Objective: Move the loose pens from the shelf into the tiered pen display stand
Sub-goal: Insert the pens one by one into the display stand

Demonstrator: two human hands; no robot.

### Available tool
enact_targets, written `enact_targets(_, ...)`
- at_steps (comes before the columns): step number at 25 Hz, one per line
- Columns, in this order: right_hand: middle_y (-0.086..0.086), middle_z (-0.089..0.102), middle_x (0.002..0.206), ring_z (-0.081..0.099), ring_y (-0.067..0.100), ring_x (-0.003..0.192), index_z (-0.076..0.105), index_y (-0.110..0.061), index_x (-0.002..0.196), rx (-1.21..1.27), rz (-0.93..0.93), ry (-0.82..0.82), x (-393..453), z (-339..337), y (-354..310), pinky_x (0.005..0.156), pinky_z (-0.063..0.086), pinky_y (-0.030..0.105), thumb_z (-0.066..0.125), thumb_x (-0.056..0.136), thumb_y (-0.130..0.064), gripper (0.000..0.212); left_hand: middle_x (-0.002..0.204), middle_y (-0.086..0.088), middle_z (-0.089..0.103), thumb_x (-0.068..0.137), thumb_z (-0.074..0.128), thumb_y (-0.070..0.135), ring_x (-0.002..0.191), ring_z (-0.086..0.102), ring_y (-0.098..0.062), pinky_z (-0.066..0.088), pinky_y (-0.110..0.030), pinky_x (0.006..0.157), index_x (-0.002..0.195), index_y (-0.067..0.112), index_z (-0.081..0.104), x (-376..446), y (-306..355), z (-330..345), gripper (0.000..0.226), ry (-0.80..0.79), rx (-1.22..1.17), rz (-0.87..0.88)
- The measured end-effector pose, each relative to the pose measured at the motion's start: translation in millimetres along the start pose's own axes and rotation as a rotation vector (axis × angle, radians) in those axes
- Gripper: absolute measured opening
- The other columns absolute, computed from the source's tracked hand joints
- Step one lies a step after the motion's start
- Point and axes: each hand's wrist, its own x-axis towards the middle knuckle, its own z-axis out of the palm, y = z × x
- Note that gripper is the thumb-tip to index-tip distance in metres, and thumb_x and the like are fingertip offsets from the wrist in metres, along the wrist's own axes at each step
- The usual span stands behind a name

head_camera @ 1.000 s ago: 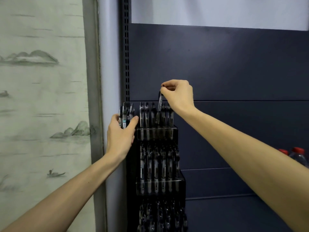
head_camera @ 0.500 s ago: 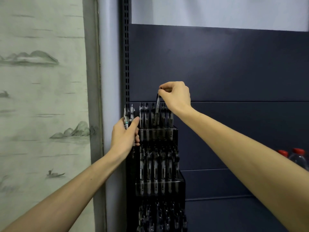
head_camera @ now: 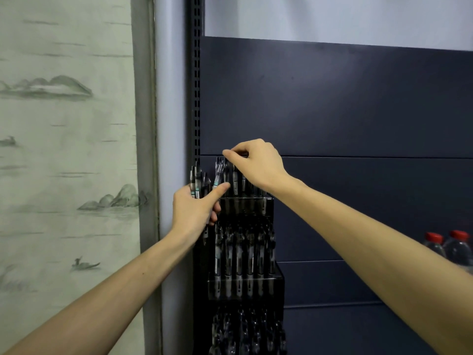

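I am gripping a bundle of loose pens (head_camera: 198,184) in my left hand (head_camera: 195,211), fingers wrapped around the barrels, thumb stretching toward the tiered pen display stand (head_camera: 245,252), just left of its top tier. My right hand (head_camera: 256,165) is hovering over that top tier, its fingertips pinching the top of one pen (head_camera: 218,174) that is leaning among the standing pens there. Red-capped water bottles (head_camera: 448,245) are standing on the shelf well right of the stand.
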Motion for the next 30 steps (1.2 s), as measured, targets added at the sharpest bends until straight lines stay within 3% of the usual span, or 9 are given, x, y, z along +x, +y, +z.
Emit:
enact_targets(4,-0.007,0.071,0.069,0.067,0.014,0.069,0.079,-0.025,0.092,-0.052,0.013,-0.033,4,-8,8,0.077,0.059,0.039,0.058,0.1,-0.035,0.024,0.062,-0.01,0.069,0.091,0.076,0.04,0.045,0.056,-0.016,0.046,-0.026,0.043,0.085,-0.002,0.07,0,7,8,0.042,0.027,-0.04,0.002)
enact_targets(7,-0.01,0.075,0.093,0.07,0.013,0.091,0.077,-0.027,0.109,-0.096,0.0,-0.091,10,-13,12,0.087,0.059,0.04,0.07,0.094,-0.026,0.017,0.063,-0.01,0.069,0.091,0.075,0.04,0.047,0.056,-0.016,0.047,-0.026,0.043,0.083,0.002,0.069,1,8,10,0.039,0.041,-0.04,-0.002)
enact_targets(11,-0.009,0.076,0.103,0.069,0.01,0.089,0.068,-0.026,0.126,0.024,0.051,-0.113,8,-13,16,0.09,0.059,0.043,0.076,0.091,-0.031,0.037,0.065,-0.01,0.07,0.091,0.076,0.04,0.047,0.056,-0.016,0.047,-0.026,0.044,0.085,0.004,0.071,-2,10,11,0.037,0.033,-0.051,-0.021)
enact_targets(14,-0.014,0.076,0.099,0.069,0.004,0.095,0.076,-0.027,0.112,0.129,-0.023,0.045,2,-15,12,0.091,0.057,0.036,0.067,0.095,-0.041,0.024,0.068,-0.009,0.074,0.091,0.075,0.041,0.049,0.058,-0.017,0.048,-0.027,0.045,0.091,0.002,0.074,0,13,12,0.038,0.027,-0.054,-0.001)
enact_targets(16,-0.011,0.078,0.09,0.071,0.003,0.088,0.08,-0.024,0.1,0.283,0.003,-0.057,0,-19,6,0.086,0.058,0.03,0.072,0.092,-0.043,0.022,0.072,-0.009,0.076,0.092,0.073,0.041,0.052,0.063,-0.017,0.051,-0.028,0.049,0.089,0.004,0.076,1,16,13,0.037,0.014,-0.03,0.03)
enact_targets(19,-0.003,0.08,0.089,0.074,0.005,0.085,0.081,-0.014,0.095,0.504,0.067,-0.242,0,-21,4,0.081,0.057,0.021,0.082,0.086,-0.025,0.015,0.077,-0.005,0.078,0.093,0.072,0.041,0.06,0.071,-0.019,0.058,-0.032,0.058,0.089,0.007,0.078,2,19,18,0.035,-0.006,-0.012,0.043)
enact_targets(22,-0.007,0.079,0.087,0.068,-0.003,0.074,0.08,-0.022,0.088,0.559,0.147,0.027,12,-31,16,0.075,0.054,0.02,0.083,0.084,-0.025,0.006,0.072,-0.002,0.075,0.093,0.069,0.048,0.057,0.065,-0.019,0.053,-0.031,0.05,0.091,0.01,0.078,5,13,15,0.039,0.051,-0.005,0.027)
enact_targets(24,-0.011,0.078,0.087,0.07,-0.001,0.082,0.079,-0.024,0.089,0.515,0.215,0.22,23,-41,31,0.084,0.057,0.025,0.08,0.086,-0.029,0.006,0.062,-0.001,0.066,0.095,0.068,0.048,0.05,0.057,-0.016,0.046,-0.029,0.044,0.086,0.011,0.074,7,4,8,0.039,0.1,-0.033,0.024)
enact_targets(30,-0.008,0.076,0.1,0.07,0.01,0.098,0.076,-0.022,0.111,0.174,0.235,0.167,23,-19,39,0.09,0.058,0.035,0.074,0.091,-0.038,0.026,0.058,0.006,0.051,0.093,0.069,0.032,0.05,0.043,-0.016,0.037,-0.035,0.051,0.091,0.02,0.06,7,-11,10,0.015,0.071,-0.019,-0.002)
